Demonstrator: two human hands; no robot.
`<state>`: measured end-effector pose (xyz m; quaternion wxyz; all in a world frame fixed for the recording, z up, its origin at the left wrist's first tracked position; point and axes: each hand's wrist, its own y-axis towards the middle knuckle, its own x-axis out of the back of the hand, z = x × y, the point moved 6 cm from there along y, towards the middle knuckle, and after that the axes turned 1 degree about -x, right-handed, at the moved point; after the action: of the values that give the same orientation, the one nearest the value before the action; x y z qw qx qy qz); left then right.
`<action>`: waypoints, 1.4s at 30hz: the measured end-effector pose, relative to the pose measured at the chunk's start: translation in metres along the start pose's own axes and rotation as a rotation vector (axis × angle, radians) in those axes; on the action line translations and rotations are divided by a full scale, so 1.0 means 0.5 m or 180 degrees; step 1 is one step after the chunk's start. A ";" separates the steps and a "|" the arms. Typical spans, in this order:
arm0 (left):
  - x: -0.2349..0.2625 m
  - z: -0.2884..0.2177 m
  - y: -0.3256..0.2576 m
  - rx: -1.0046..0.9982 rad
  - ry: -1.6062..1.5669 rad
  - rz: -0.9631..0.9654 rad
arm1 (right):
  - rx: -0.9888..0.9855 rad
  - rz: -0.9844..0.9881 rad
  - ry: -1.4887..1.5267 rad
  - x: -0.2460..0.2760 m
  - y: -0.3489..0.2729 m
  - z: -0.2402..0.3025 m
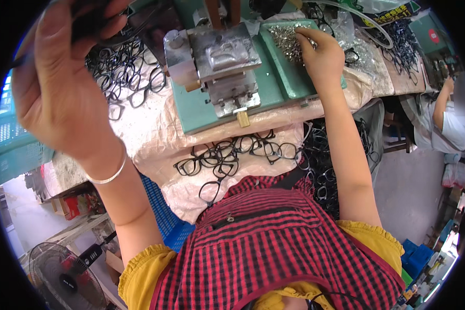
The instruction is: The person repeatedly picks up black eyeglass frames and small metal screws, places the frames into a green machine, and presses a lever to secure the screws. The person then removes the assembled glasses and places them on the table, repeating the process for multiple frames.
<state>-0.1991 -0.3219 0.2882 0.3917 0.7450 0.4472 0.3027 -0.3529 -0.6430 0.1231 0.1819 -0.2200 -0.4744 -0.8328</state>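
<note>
My left hand is raised at the upper left, its fingers curled around something dark that is too blurred and shaded to make out. On the right, my right hand reaches over a green tray, thumb and fingertips pinched together at a heap of small shiny metal parts. Whatever is between those fingertips is too small to tell. Between my hands stands a metal fixture on a green base. Black eyeglass frames lie on the wrapped bench edge in front of it.
More black frames are piled left of the fixture, and others hang below the bench at right. A clear hose arcs behind the tray. A fan stands lower left. Another person sits at far right.
</note>
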 end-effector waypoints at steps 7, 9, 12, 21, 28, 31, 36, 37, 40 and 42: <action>-0.066 -0.034 -0.106 0.0106 -0.0204 -0.0171 | -0.1873 0.0506 0.3327 0.008 -0.008 0.062; -0.066 -0.017 -0.150 0.0538 -0.0221 -0.0472 | -0.2005 0.0727 0.3698 -0.003 0.001 0.117; -0.051 -0.011 -0.158 0.0670 -0.0602 -0.0833 | -0.1313 0.0749 0.2988 0.005 0.007 0.201; -0.042 -0.023 -0.075 0.0103 -0.0165 -0.0580 | -0.0434 -0.0160 0.2860 0.004 -0.015 0.258; -0.042 -0.017 -0.066 0.0107 0.0064 -0.0537 | -0.0675 0.0046 0.2976 0.011 0.000 0.263; -0.032 -0.012 -0.077 0.0048 0.0223 -0.0530 | -0.1244 0.0794 0.3072 0.034 0.012 0.277; -0.034 -0.009 -0.077 0.0019 0.0201 -0.0499 | -0.1178 0.1047 0.2819 0.043 0.021 0.289; -0.034 -0.012 -0.073 0.0043 0.0198 -0.0521 | -0.1202 0.1039 0.2882 0.039 0.024 0.288; -0.049 -0.020 -0.068 0.0148 -0.0115 -0.0541 | -0.1050 0.0942 0.3022 0.019 0.023 0.273; -0.051 -0.020 -0.066 0.0188 -0.0226 -0.0578 | -0.0615 0.0675 0.2737 0.023 0.024 0.266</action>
<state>-0.2321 -0.3323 0.2628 0.4109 0.7229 0.5074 0.2260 -0.3309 -0.5340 0.1980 0.4253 0.0826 -0.2507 -0.8657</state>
